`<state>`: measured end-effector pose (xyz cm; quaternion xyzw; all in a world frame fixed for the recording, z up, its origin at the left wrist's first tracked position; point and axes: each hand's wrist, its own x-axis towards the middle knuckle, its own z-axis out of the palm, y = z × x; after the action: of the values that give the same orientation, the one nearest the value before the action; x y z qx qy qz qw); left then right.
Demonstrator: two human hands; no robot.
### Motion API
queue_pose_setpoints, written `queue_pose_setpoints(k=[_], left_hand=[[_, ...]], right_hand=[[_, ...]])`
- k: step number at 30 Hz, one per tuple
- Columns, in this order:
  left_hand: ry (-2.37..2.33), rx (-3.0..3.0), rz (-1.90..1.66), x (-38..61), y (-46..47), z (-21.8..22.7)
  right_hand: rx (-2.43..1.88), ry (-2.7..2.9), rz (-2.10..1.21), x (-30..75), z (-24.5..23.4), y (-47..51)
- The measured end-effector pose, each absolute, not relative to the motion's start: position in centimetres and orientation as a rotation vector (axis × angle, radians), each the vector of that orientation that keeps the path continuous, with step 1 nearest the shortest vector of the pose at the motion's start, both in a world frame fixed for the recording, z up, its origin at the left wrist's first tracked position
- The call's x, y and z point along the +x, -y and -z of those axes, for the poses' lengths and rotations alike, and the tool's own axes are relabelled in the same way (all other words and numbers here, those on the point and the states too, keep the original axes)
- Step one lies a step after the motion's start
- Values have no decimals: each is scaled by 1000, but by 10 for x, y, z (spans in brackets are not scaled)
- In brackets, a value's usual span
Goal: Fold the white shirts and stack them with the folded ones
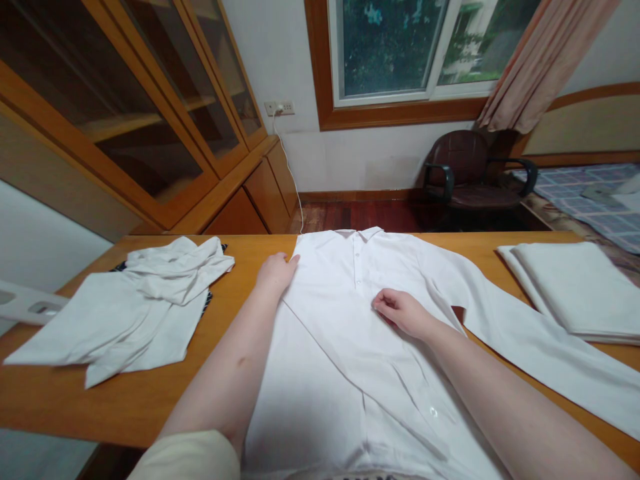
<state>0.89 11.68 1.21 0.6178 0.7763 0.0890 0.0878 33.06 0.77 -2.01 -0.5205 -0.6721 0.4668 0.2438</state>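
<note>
A white button-up shirt (350,320) lies flat on the wooden table (240,293), collar toward the far edge, one sleeve stretched out to the right. My left hand (275,272) rests on the shirt's left shoulder edge, fingers pressed together against the fabric where the left side is folded inward. My right hand (400,311) sits on the chest of the shirt with its fingers curled, pinching the cloth near the button line.
A heap of crumpled white garments (135,307) lies on the table's left. Neatly folded white cloth (575,287) is stacked at the right. Beyond the table stand a glass-door cabinet (150,113), a dark armchair (470,177) and a window (415,47).
</note>
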Motion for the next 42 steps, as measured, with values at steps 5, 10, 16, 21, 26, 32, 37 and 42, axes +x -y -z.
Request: queue_pose_setpoints(k=[5, 10, 16, 21, 26, 32, 37, 42], left_hand=[[-2280, 1709, -323, 29, -155, 0], [-2308, 1674, -392, 19, -170, 12], [-2384, 1702, -539, 18, -159, 15], [-2297, 2124, -601, 35, -153, 11], [-2116, 2203, -154, 47, -156, 29], [-2122, 2111, -85, 45, -165, 39], [-2295, 2087, -150, 53, -173, 31], [-2249, 2133, -185, 54, -181, 38]], right_hand=[[-1414, 1814, -1307, 330, 20, -8], [-1405, 1843, -1239, 330, 18, -8], [-1403, 1867, -1209, 330, 13, -9], [-1402, 1855, -1237, 329, 14, -9], [-1403, 1851, -1239, 329, 17, -10], [-1393, 1869, -1238, 329, 16, -9], [-1367, 1884, -1223, 330, 17, -8], [-1380, 1886, -1236, 330, 18, -9]])
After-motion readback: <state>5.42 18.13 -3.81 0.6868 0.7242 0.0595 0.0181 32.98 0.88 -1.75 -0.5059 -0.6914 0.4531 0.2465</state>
